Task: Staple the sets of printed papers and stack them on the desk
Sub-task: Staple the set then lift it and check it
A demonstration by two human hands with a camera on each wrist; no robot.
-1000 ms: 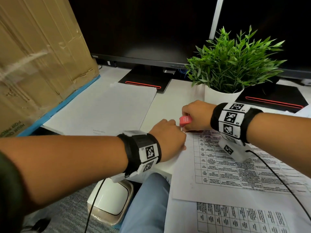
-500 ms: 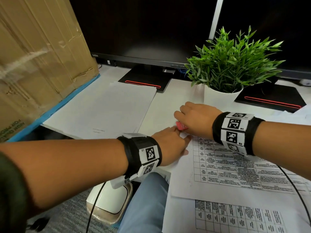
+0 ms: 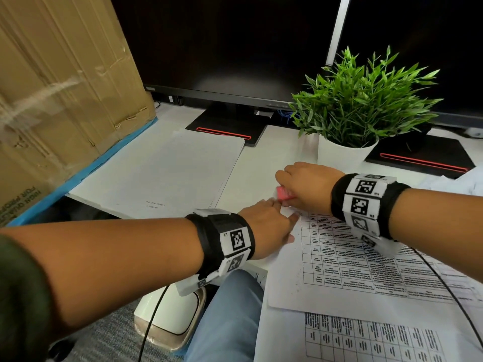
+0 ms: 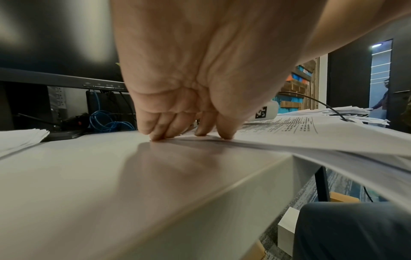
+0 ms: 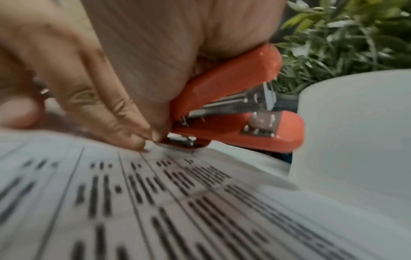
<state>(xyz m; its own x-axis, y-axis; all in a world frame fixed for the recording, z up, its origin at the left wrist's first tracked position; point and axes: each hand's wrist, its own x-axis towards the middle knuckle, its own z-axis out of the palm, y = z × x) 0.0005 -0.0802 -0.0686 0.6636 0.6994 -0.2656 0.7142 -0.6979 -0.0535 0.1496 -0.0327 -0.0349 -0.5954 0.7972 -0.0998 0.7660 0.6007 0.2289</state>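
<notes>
my right hand [image 3: 308, 188] has its fingers clamped on the red stapler [image 5: 233, 109] at the top corner of the printed papers [image 3: 366, 262] on the surface; left hand [image 3: 264, 228] fingers press flat, together. i judge sheets light, floppy, slippery: hold near the corner

Even indoor light keeps the head view sharp though bowed at its edges, the desk [image 4: 89, 184] shows a soft shadow, and the right wrist view is motion-blurred throughout.
</notes>
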